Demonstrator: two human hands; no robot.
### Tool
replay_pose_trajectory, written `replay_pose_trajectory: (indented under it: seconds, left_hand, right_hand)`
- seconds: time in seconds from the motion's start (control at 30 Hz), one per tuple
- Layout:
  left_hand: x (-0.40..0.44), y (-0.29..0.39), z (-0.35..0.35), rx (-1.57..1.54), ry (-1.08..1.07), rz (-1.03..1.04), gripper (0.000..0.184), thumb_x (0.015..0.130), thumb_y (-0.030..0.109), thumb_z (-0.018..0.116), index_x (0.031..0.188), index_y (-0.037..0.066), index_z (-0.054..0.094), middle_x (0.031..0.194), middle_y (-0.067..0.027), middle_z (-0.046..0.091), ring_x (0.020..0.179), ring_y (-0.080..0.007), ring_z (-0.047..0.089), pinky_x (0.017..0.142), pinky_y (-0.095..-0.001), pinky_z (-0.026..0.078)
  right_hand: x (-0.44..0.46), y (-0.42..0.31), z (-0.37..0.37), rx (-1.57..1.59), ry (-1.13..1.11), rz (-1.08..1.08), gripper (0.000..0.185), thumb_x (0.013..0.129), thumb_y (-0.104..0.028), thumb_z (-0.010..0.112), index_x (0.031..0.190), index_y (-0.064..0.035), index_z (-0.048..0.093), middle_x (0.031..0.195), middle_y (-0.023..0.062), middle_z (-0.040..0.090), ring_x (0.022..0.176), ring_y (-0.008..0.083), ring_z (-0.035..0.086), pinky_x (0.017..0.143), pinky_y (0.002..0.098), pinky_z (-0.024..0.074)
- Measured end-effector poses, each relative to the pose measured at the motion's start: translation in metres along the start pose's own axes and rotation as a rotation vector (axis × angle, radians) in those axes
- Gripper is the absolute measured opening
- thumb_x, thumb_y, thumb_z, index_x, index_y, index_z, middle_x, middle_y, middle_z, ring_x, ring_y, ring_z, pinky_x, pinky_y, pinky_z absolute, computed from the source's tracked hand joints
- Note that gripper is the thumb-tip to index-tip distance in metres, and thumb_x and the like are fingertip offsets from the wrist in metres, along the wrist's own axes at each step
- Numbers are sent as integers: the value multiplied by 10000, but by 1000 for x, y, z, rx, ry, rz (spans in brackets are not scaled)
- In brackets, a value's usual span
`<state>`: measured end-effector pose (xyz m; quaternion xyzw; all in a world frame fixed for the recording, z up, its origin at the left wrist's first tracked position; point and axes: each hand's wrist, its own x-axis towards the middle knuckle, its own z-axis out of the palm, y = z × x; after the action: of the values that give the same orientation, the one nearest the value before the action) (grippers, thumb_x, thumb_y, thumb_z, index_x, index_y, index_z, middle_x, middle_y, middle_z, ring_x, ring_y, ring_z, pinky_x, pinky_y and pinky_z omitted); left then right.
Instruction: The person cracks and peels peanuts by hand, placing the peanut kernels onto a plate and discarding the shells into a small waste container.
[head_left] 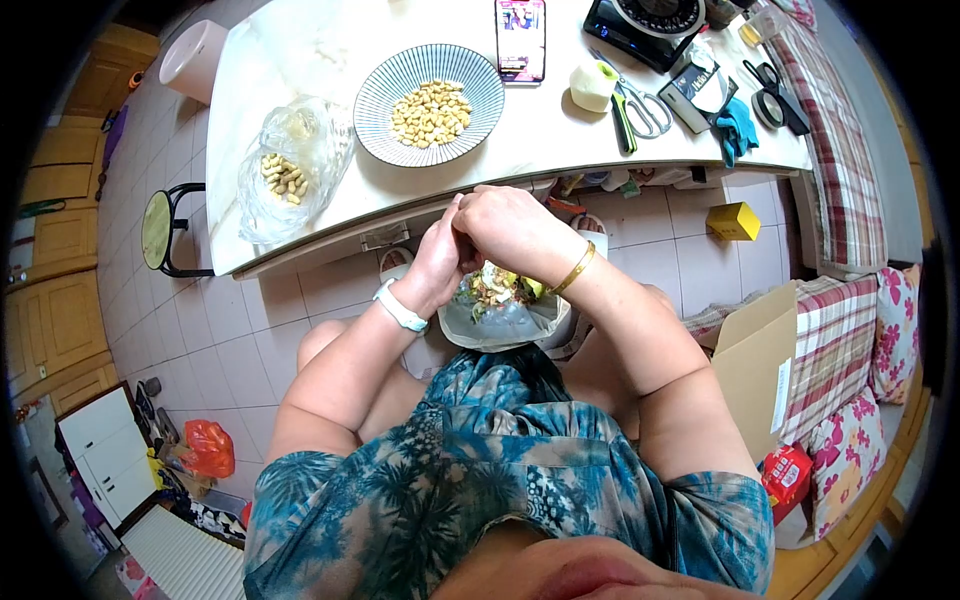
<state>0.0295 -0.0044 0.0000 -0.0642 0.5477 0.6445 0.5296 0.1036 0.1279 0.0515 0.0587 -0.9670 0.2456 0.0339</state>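
Note:
My left hand [437,258] and my right hand [508,228] meet above a lined waste bin [505,330] between my knees, near the table's front edge. Both hands are closed, with fingers curled together; whatever lies between them is hidden. Scraps fill part of the bin. On the table, a striped bowl [372,105] holds pale yellow shelled kernels [430,113]. To its left lies a clear plastic bag [320,150] with unshelled peanuts [284,180] in it.
The white table [300,50] bears a phone [521,40], scissors [650,115], a green-handled tool [624,122], a black scale [640,35] and a teal cloth [737,130]. A stool [157,230] stands left. An open cardboard box [755,360] is at right.

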Motion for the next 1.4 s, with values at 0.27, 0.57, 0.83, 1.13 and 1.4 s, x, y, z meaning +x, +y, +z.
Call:
replay_pose_trajectory:
  seconds: [0.27, 0.57, 0.83, 1.13, 1.4]
  left_hand:
    - [2, -2, -1, -7, -13, -4, 453, 1089, 488, 385, 931, 108, 576, 728, -15, 550, 581, -127, 506, 501, -266, 382]
    - [1, -1, 0, -7, -5, -13, 450, 1087, 488, 389, 944, 109, 583, 740, -8, 553, 594, -122, 504, 513, -260, 394]
    - [-3, 1, 3, -7, -1, -8, 448, 1087, 484, 388, 962, 110, 599, 751, -6, 562, 610, -121, 514, 527, -257, 408]
    - [-2, 0, 0, 15, -26, -9, 466, 1093, 488, 367, 966, 100, 592, 749, -7, 564, 597, -116, 510, 522, -254, 407]
    - [-5, 3, 3, 10, -23, -18, 465, 1092, 484, 369, 963, 99, 594, 752, -8, 566, 604, -118, 512, 525, -256, 413]
  right_hand:
    - [0, -1, -1, -8, -26, 14, 128, 716, -117, 713, 799, -20, 715, 860, 160, 708, 861, 319, 703, 771, 412, 571]
    - [0, -2, -3, -31, -41, 11, 129, 717, -125, 714, 797, -23, 720, 862, 159, 707, 856, 317, 703, 771, 408, 572]
    - [0, -2, -3, -11, -21, -7, 138, 705, -128, 724, 801, -28, 723, 866, 158, 706, 861, 315, 702, 773, 406, 570]
    - [0, -2, -2, -32, -60, 20, 140, 707, -126, 730, 806, -28, 725, 881, 158, 709, 865, 320, 703, 778, 409, 574]
    - [0, -2, -2, -18, -47, 15, 136, 704, -130, 731, 798, -32, 722, 878, 157, 707, 880, 320, 699, 795, 409, 569]
